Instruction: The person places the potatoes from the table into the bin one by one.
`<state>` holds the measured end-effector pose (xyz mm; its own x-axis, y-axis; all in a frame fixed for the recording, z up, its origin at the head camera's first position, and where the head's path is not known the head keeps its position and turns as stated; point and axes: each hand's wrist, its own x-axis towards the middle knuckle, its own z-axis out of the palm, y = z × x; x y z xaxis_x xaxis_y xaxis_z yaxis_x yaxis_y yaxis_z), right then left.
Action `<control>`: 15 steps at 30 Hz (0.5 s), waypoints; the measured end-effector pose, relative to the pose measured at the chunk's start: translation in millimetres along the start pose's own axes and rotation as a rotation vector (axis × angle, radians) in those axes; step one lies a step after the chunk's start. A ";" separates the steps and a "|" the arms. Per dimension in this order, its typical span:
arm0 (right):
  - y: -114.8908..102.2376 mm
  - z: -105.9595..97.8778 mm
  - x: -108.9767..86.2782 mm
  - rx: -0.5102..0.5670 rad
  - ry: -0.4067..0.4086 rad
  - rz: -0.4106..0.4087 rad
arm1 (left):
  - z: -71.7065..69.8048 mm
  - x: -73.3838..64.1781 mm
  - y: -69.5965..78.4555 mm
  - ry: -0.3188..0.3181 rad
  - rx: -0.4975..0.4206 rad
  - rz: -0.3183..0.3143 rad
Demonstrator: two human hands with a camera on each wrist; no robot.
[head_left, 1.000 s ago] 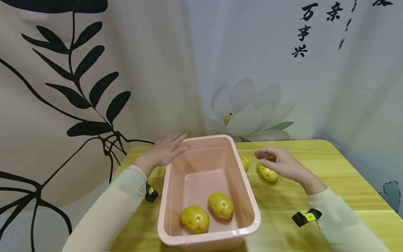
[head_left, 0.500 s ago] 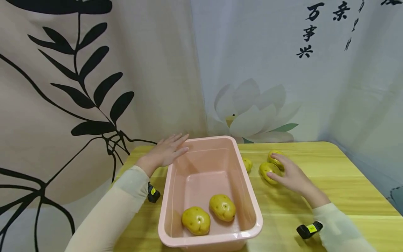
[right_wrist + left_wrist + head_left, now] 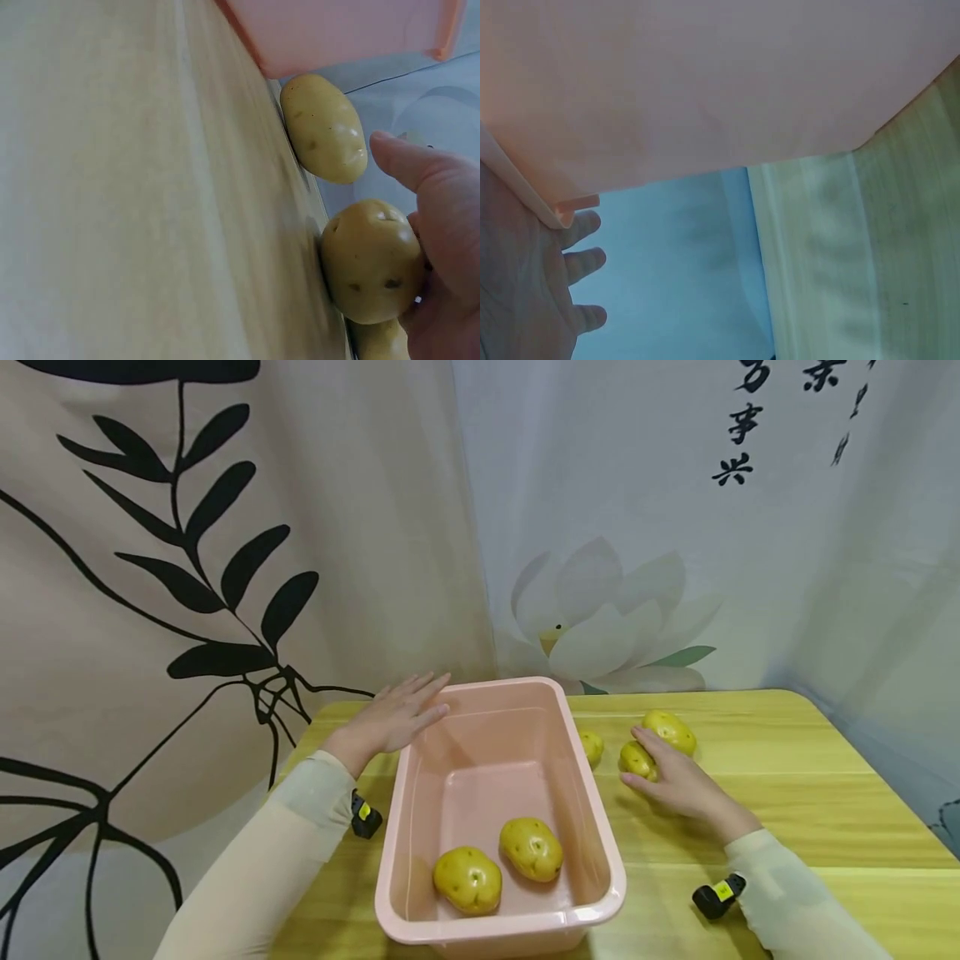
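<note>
A pink plastic tub (image 3: 387, 860) stands on the table, with two yellow potatoes, one at the left (image 3: 467, 881) and one at the right (image 3: 531, 849), near its front end. My left hand (image 3: 393, 717) rests on the tub's far left rim, fingers straight; the left wrist view has its fingertips (image 3: 585, 266) just past the rim. Right of the tub, my right hand (image 3: 678, 781) is over a potato (image 3: 637, 762) lying on the table. In the right wrist view this potato (image 3: 371, 262) sits close to the palm, the thumb (image 3: 405, 161) stretched out apart from it.
Just behind my right hand's fingers lies another potato (image 3: 670, 732). One more potato (image 3: 592, 747) is partly hidden by the tub's right wall. The wooden table (image 3: 795, 760) backs onto a printed curtain (image 3: 375, 527).
My right hand has come down from above the potatoes and lies lower over the front one. The rear potato shows more fully, farther right. My left hand stays on the rim.
</note>
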<state>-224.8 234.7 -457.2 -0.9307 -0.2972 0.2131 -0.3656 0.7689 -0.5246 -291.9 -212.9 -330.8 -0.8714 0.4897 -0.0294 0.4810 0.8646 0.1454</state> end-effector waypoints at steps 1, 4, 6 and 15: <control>0.0 0.5 0.6 -0.001 -0.002 0.002 | -0.2 0.3 0.1 0.000 0.002 -0.001; 0.3 1.6 1.6 -0.012 -0.001 0.002 | -0.6 1.1 1.0 0.003 0.002 0.003; 1.5 2.2 1.3 -0.022 0.006 -0.001 | -0.5 1.9 1.8 0.006 0.001 0.006; 6.1 7.4 6.4 -0.045 0.031 0.009 | 0.9 2.1 -0.8 -0.006 -0.005 -0.005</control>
<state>-233.1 233.3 -465.2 -0.9329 -0.2735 0.2342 -0.3562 0.7964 -0.4888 -294.0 -212.5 -331.9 -0.8730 0.4863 -0.0362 0.4764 0.8663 0.1502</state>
